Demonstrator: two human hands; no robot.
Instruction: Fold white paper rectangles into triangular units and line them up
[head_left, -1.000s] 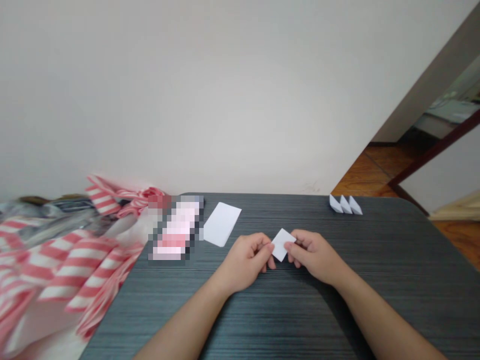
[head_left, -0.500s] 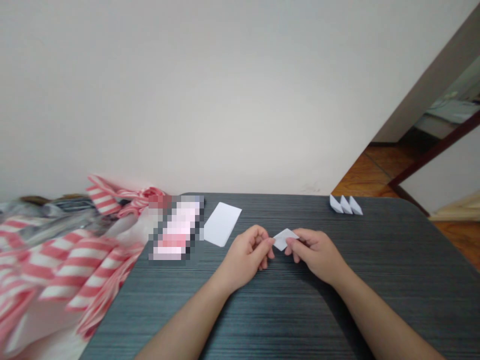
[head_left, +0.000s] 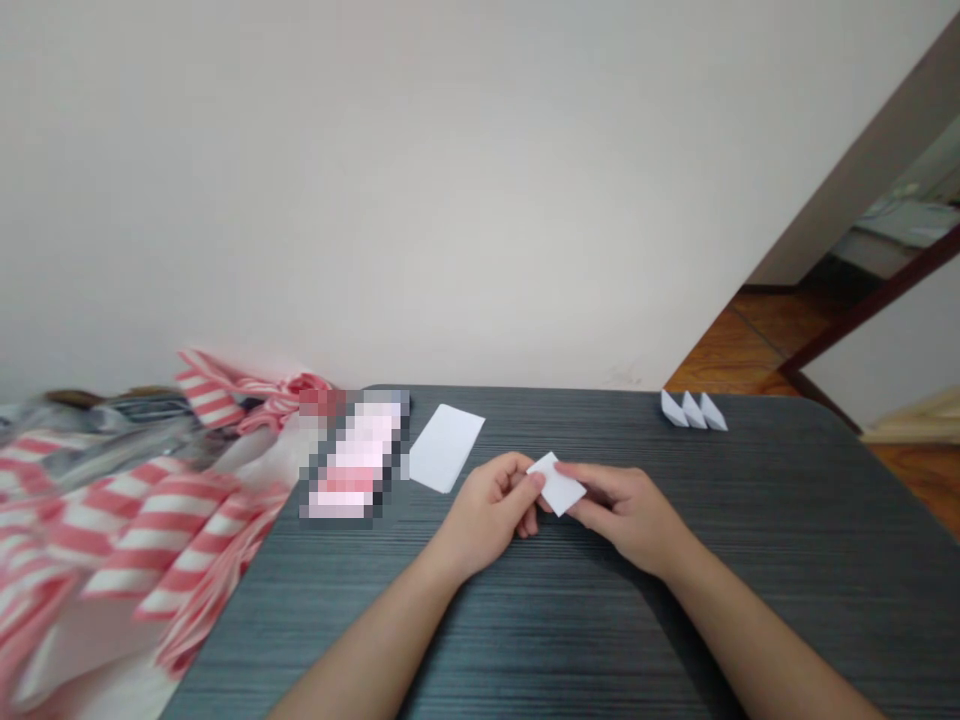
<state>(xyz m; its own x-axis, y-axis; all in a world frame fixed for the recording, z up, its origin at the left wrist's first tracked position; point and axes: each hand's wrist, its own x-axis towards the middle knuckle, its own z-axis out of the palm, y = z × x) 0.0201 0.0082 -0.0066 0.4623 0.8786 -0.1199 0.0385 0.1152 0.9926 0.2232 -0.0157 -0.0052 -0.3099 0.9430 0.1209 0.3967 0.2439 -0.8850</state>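
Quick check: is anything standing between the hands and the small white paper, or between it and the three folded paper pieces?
Nothing visible: the left hand and right hand both touch the small white paper directly. Toward the three folded paper pieces, no other object shows, only the right hand itself at the paper's right edge.

Dark, streaked worktop (head_left: 517,630) with rounded far corners, flat white paper (head_left: 447,448) on it, a pixelated rectangular item (head_left: 358,450) just left of the paper, three folded white pieces (head_left: 693,413) in a row well to its right
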